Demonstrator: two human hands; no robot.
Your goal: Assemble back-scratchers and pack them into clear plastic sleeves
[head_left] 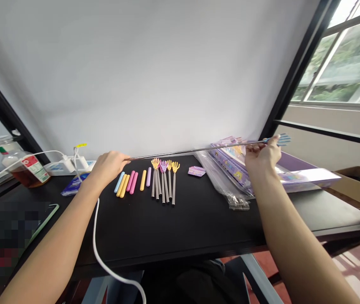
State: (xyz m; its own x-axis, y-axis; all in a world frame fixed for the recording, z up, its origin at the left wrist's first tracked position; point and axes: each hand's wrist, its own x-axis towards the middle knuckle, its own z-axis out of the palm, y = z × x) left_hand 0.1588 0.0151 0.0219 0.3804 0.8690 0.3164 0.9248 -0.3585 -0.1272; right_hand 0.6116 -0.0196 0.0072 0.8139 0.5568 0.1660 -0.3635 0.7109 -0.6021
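A telescopic back scratcher [192, 150] with a blue claw head is drawn out long and nearly level above the desk. My left hand [108, 164] is closed around its thin end. At the other end my right hand [264, 154] grips it just below the blue claw. Beneath the rod lie several short back scratchers [165, 181] with metal shafts and yellow, pink or purple claws. Left of them is a row of loose handle sleeves [132, 181] in blue, yellow, pink and purple. A small purple card [196, 171] rests to their right.
A purple printed box [306, 177] and clear plastic bags [227, 181] sit at the right, near a cardboard box [357, 181]. At the left are a bottle of brown liquid [29, 169], a power strip [69, 165], a blue packet [74, 184] and a white cable [95, 236].
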